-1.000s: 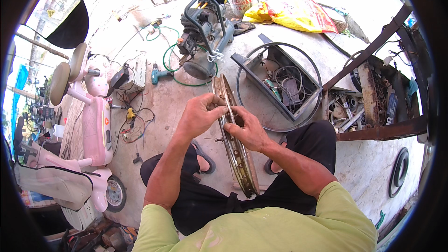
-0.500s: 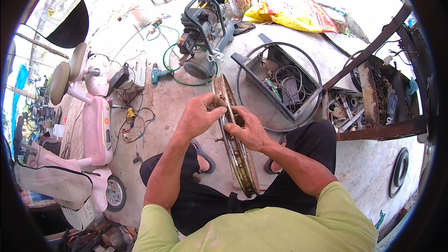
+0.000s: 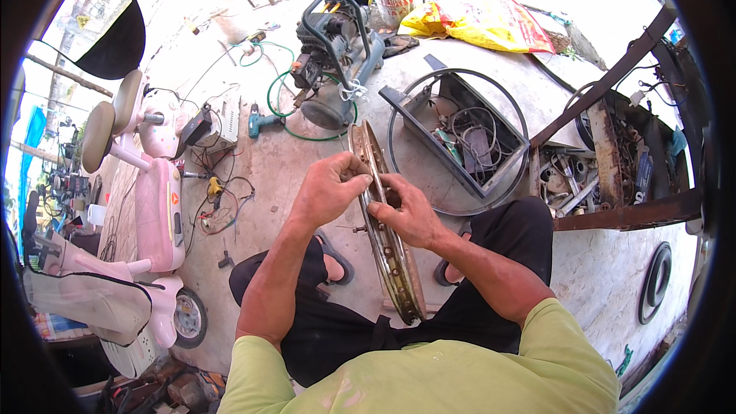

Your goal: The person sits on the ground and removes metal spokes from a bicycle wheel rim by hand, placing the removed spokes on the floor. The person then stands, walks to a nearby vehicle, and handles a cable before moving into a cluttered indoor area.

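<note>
Nothing has shifted since the earlier frames — rusty round metal wheel rim (image 3: pixel 387 238) stays upright on the concrete floor (image 3: pixel 261 161) between the knees. Left hand (image 3: pixel 330 188) fingers pinch its edge; right hand (image 3: pixel 406 211) clasps the rim beside it.

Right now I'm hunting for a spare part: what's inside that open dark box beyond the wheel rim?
Inside the box lie coiled cables and a grey flat part. A thin hoop encircles it. Whatever lies beneath the cables is covered.
</note>
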A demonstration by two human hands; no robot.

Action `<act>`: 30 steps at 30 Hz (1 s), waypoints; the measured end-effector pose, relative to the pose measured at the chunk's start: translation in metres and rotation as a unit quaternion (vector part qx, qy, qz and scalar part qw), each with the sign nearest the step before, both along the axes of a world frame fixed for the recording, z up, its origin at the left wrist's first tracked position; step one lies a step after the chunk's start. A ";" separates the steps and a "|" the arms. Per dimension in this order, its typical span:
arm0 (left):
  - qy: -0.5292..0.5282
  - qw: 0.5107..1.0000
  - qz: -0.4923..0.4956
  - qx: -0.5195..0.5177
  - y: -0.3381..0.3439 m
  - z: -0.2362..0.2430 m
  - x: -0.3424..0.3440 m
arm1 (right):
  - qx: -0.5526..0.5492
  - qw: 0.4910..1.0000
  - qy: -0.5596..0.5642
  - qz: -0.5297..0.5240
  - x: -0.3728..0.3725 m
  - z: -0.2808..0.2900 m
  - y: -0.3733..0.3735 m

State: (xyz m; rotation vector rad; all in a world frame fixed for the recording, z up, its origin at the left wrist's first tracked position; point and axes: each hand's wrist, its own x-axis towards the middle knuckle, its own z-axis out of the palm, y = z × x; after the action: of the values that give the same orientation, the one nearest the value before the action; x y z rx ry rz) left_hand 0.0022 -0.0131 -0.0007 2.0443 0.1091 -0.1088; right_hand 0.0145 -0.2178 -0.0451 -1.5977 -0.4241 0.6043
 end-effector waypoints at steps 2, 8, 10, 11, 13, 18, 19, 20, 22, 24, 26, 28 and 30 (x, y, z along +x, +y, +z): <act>0.010 1.000 0.006 0.023 0.000 0.001 0.000 | -0.004 1.000 -0.001 -0.002 0.000 0.002 0.000; 0.005 1.000 0.011 -0.019 -0.002 0.000 0.000 | -0.009 1.000 -0.013 -0.009 0.001 -0.002 0.001; 0.003 1.000 0.006 -0.006 -0.001 0.001 -0.001 | -0.008 1.000 -0.010 -0.009 0.000 -0.003 0.001; 0.002 1.000 0.003 0.000 0.000 0.002 -0.001 | -0.011 1.000 -0.012 -0.009 0.000 -0.001 0.001; 0.001 1.000 0.003 0.009 -0.002 0.005 -0.002 | -0.014 1.000 -0.016 -0.010 0.001 -0.001 0.001; -0.006 0.999 -0.005 0.033 -0.005 0.007 -0.004 | -0.004 1.000 -0.006 -0.010 0.000 0.004 -0.001; -0.009 0.999 -0.007 0.045 -0.006 0.007 -0.004 | 0.000 1.000 -0.005 -0.009 0.000 0.001 -0.001; -0.012 0.998 -0.010 0.056 -0.006 0.007 -0.004 | 0.004 1.000 -0.004 -0.008 0.000 -0.003 -0.001; -0.013 0.997 -0.011 0.072 -0.007 0.010 -0.004 | 0.017 1.000 0.007 -0.011 -0.001 -0.006 -0.001; -0.034 0.998 -0.005 0.048 -0.004 0.009 -0.005 | 0.037 0.999 0.027 -0.008 -0.001 -0.006 0.004; -0.077 0.997 0.009 -0.013 0.000 0.000 -0.006 | 0.006 1.000 -0.014 -0.013 -0.001 -0.012 0.003; 0.022 0.979 0.015 -0.204 0.008 0.013 -0.005 | 0.035 0.999 0.007 -0.020 -0.003 -0.011 0.007; 0.066 0.918 0.009 -0.391 0.019 0.023 -0.003 | 0.030 0.999 0.004 -0.021 -0.003 -0.012 0.006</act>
State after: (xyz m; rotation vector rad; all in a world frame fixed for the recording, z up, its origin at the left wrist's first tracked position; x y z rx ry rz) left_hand -0.0011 0.0061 0.0226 1.2333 0.1409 -0.2385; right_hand 0.0117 -0.2121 -0.0572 -1.5431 -0.3986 0.5603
